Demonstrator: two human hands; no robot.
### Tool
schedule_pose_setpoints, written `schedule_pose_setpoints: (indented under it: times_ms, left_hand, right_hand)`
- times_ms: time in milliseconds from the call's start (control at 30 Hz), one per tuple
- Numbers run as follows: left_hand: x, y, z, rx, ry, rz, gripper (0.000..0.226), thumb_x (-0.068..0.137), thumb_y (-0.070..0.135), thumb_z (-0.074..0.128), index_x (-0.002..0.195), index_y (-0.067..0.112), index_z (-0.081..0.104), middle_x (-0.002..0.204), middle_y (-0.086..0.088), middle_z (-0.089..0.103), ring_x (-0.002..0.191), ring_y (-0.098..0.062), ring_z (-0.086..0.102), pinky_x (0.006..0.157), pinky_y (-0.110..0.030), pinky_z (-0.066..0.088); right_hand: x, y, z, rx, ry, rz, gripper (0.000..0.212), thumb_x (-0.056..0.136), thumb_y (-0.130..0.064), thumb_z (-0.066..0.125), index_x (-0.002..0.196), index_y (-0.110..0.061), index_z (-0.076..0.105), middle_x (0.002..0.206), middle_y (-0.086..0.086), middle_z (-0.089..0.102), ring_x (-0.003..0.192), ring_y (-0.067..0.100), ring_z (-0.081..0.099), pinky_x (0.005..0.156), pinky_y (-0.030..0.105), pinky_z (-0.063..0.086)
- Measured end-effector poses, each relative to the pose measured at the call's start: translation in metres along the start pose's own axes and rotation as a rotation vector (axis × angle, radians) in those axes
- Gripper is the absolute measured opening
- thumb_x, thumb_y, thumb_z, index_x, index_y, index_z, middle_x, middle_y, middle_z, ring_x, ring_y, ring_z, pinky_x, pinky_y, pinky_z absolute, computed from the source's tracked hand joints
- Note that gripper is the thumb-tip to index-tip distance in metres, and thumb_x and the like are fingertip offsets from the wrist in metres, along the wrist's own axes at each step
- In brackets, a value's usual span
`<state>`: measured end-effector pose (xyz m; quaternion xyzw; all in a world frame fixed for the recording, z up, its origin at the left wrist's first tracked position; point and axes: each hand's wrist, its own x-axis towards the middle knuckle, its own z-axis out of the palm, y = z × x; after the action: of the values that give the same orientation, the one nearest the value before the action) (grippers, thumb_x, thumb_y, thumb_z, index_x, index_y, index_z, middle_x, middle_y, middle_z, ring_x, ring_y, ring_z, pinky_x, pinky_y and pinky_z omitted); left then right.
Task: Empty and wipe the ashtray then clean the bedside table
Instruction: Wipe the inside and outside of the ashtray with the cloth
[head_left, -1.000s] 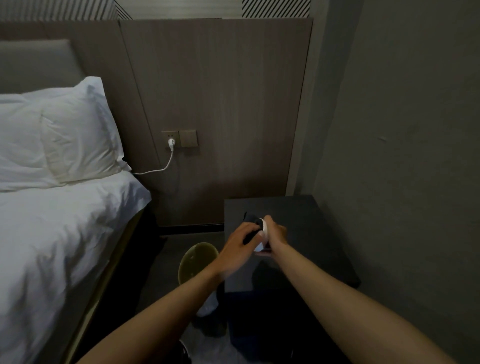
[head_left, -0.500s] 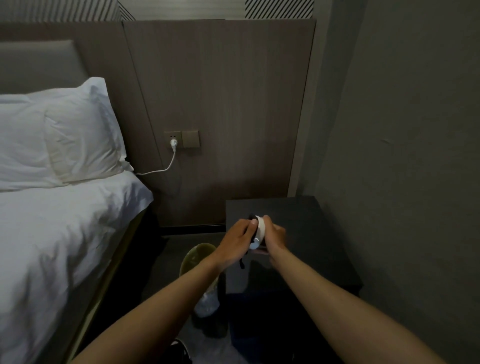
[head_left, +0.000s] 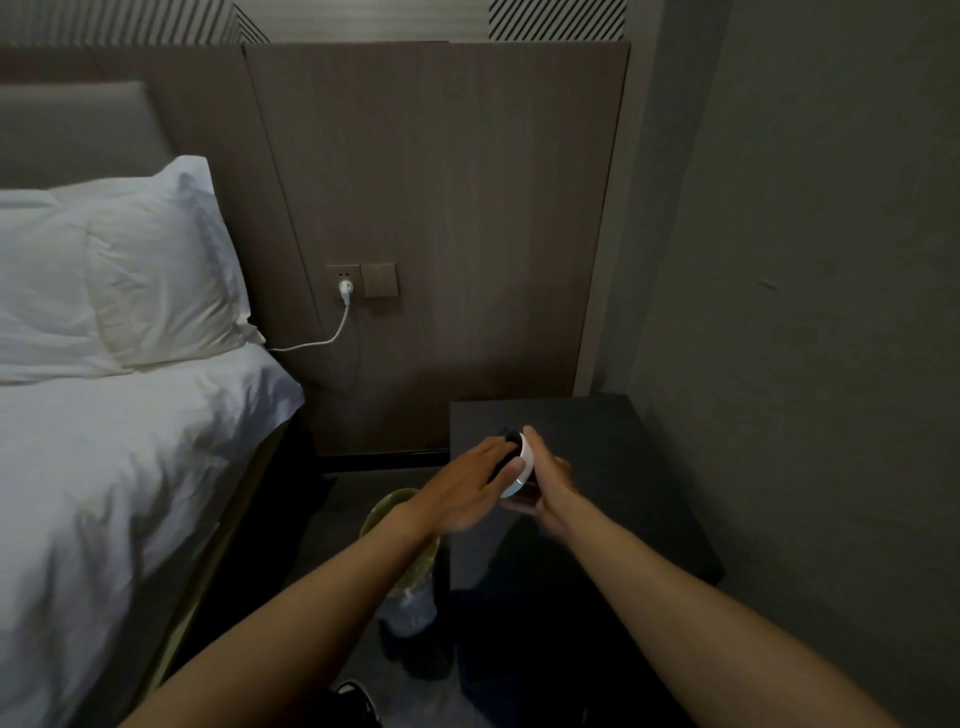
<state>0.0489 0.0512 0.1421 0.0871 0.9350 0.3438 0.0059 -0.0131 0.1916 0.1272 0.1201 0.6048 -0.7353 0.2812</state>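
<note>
- The right hand (head_left: 553, 480) grips the white ashtray (head_left: 521, 466), holding it tipped on edge above the worktop (head_left: 597, 441), near the worktop's left edge and about midway along it; the index finger lies over the upper rim and the thumb comes round below.
- The left hand (head_left: 467, 486) reaches across from the left with its fingers nearly straight, pressing something dark (head_left: 506, 449) into the ashtray's open side; whether this is a cloth cannot be told in the dim light.
- Both forearms stretch forward from the bottom of the view and meet at the ashtray, the left arm passing over the bin (head_left: 400, 525).
- The worktop is a dark square bedside table set into the corner: its back edge meets the wood panel (head_left: 441, 208) and its right edge runs along the grey wall (head_left: 805, 312). Its bare dark surface shows behind and to the right of the hands.
- The bin stands on the floor just beside the worktop's left edge, in the narrow gap between the worktop and the bed (head_left: 104, 493).
- A white pillow (head_left: 130, 270) lies at the head of the bed; a white cable (head_left: 332, 332) runs from a socket (head_left: 344, 280) on the panel toward it.
</note>
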Motion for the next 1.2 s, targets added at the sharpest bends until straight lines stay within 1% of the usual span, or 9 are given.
schedule_pose_setpoints:
  times_ms: [100,200,400,533,633,767,1000,1067,1200]
  left_hand:
    - [0.006,0.005,0.002,-0.058,0.036,-0.036,0.063,0.098,0.07,0.031,0.142,0.029,0.046,0.131,0.007,0.054,0.109,-0.007,0.057,0.097,-0.036,0.051]
    - [0.014,0.017,0.0,-0.103,0.089,-0.098,0.055,0.098,0.068,0.033,0.12,0.027,0.061,0.111,0.005,0.063,0.096,-0.009,0.062,0.089,-0.038,0.055]
    - [0.024,0.02,-0.002,-0.018,-0.049,-0.288,0.076,0.094,0.078,0.021,0.091,0.019,0.069,0.085,-0.002,0.072,0.074,-0.016,0.067,0.066,-0.027,0.048]
    - [0.029,0.022,-0.002,0.112,-0.105,-0.329,0.079,0.093,0.078,0.016,0.08,0.017,0.064,0.076,-0.003,0.068,0.072,-0.019,0.065,0.072,-0.033,0.045]
    - [0.03,0.023,-0.004,0.14,-0.128,-0.359,0.082,0.093,0.078,0.012,0.074,0.016,0.062,0.074,-0.005,0.066,0.072,-0.019,0.063,0.092,-0.042,0.045]
    - [0.033,0.023,-0.005,0.002,-0.12,-0.426,0.083,0.089,0.083,0.018,0.077,0.016,0.066,0.079,-0.005,0.067,0.076,-0.02,0.065,0.094,-0.039,0.049]
    - [0.041,0.022,-0.003,-0.354,-0.115,-0.516,0.077,0.094,0.076,0.026,0.109,0.012,0.068,0.116,-0.014,0.07,0.105,-0.026,0.067,0.097,-0.036,0.052]
    - [0.041,0.021,0.0,-0.536,-0.067,-0.538,0.073,0.095,0.073,0.031,0.115,0.013,0.067,0.114,-0.011,0.071,0.105,-0.024,0.068,0.097,-0.037,0.052]
    - [0.041,0.018,0.006,-0.757,0.034,-0.567,0.06,0.096,0.069,0.039,0.097,0.017,0.07,0.101,-0.005,0.073,0.099,-0.02,0.068,0.097,-0.035,0.051]
  right_hand:
    - [0.001,0.003,0.004,0.053,0.045,-0.099,0.037,0.091,-0.051,0.064,0.107,-0.018,0.067,0.108,0.016,0.069,0.1,0.034,0.068,0.084,0.056,0.059]
    - [0.002,0.006,0.008,0.069,0.115,-0.187,0.036,0.088,-0.052,0.067,0.104,-0.02,0.074,0.104,0.014,0.074,0.095,0.031,0.071,0.079,0.052,0.062]
    - [-0.007,0.011,0.007,-0.004,0.182,-0.27,0.029,0.096,-0.041,0.06,0.112,-0.022,0.074,0.104,0.005,0.073,0.091,0.019,0.069,0.059,0.032,0.059]
    - [-0.008,0.013,0.01,-0.021,0.231,-0.267,0.029,0.094,-0.039,0.065,0.116,-0.023,0.074,0.112,0.004,0.073,0.095,0.022,0.069,0.058,0.032,0.058]
    - [-0.004,0.015,0.008,-0.058,0.257,-0.276,0.031,0.095,-0.04,0.064,0.119,-0.023,0.073,0.12,0.001,0.07,0.108,0.024,0.066,0.064,0.032,0.058]
    - [0.002,0.019,0.006,-0.082,0.243,-0.306,0.03,0.099,-0.033,0.06,0.12,-0.015,0.072,0.116,0.003,0.071,0.108,0.023,0.066,0.089,0.037,0.058]
    - [0.007,0.023,-0.002,-0.062,0.245,-0.29,0.017,0.095,-0.029,0.067,0.098,-0.015,0.078,0.084,0.002,0.075,0.078,0.015,0.071,0.063,0.024,0.057]
    - [0.006,0.025,-0.002,-0.021,0.252,-0.235,0.021,0.092,-0.033,0.07,0.1,-0.015,0.077,0.086,0.004,0.076,0.083,0.021,0.073,0.075,0.032,0.061]
    - [0.011,0.023,-0.003,0.031,0.255,-0.147,0.02,0.089,-0.039,0.073,0.094,-0.021,0.077,0.091,0.008,0.076,0.087,0.029,0.073,0.087,0.044,0.06]
